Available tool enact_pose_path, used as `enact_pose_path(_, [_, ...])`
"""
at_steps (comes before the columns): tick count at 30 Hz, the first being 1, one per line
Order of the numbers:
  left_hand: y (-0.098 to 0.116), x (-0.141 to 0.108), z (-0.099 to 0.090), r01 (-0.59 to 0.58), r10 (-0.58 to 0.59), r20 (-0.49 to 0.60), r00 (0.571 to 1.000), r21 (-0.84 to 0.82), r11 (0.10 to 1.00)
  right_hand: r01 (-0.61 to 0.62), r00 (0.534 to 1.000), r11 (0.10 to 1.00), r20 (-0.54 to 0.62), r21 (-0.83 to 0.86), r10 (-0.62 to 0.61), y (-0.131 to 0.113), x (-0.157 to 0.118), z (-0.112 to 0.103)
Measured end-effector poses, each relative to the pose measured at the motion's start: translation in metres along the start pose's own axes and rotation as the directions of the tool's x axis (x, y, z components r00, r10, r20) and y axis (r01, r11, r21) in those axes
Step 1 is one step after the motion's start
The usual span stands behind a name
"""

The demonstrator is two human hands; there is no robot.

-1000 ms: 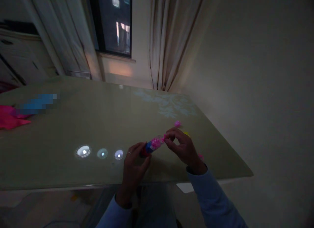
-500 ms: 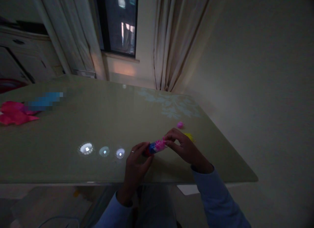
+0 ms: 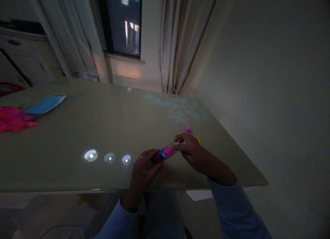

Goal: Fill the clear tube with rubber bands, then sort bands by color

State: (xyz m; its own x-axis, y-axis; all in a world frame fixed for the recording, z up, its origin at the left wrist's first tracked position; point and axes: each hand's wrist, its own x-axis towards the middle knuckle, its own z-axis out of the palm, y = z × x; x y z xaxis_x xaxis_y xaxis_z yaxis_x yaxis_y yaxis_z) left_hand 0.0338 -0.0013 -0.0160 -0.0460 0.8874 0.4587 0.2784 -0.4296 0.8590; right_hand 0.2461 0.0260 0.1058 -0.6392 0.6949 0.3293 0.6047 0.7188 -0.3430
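My left hand (image 3: pixel 143 172) is closed around the lower end of a small, clear-looking tube (image 3: pixel 160 156) with red, blue and pink contents, tilted up to the right. At its upper end sits a shiny pink piece (image 3: pixel 168 151). The index finger of my right hand (image 3: pixel 193 150) reaches out and touches the pink piece or the tube's mouth; the dim light hides which. The other right fingers are apart and loosely bent, holding nothing. Past that hand lie a small pink crumpled ball (image 3: pixel 188 129) and a yellow piece (image 3: pixel 198 140), partly hidden by the hand.
A blue face mask (image 3: pixel 46 104) and a crumpled bright pink sheet (image 3: pixel 15 118) lie at the left of the glossy table (image 3: pixel 116 122). Lamp reflections show on its surface. A wall (image 3: pixel 270 94) stands to the right, with curtains (image 3: pixel 172 43) behind.
My right thumb and finger have let go of the pink piece, and the index finger now points at it. The pink piece looks more compact. My left hand keeps its hold.
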Motion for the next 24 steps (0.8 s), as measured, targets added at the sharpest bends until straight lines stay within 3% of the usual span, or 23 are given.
enact_pose_path(5, [0.002,0.001,-0.001,-0.008,0.008,0.005,1.0,-0.003,1.0,-0.035,0.997,0.995,0.068,-0.09,0.042,-0.006,0.0,0.007])
enact_pose_path(10, [0.004,0.002,0.0,-0.001,0.001,0.01,1.0,-0.013,1.0,-0.025,0.994,0.994,0.105,-0.109,0.037,-0.008,0.006,-0.001])
enact_pose_path(19, [0.008,0.003,-0.001,0.024,-0.018,0.076,0.997,-0.083,0.996,0.011,0.999,0.997,0.047,-0.08,-0.007,-0.006,0.008,-0.024])
enact_pose_path(24, [0.009,0.003,0.0,0.051,-0.042,0.083,0.996,-0.106,0.993,0.006,1.0,1.0,0.007,-0.03,-0.006,-0.011,0.009,-0.025])
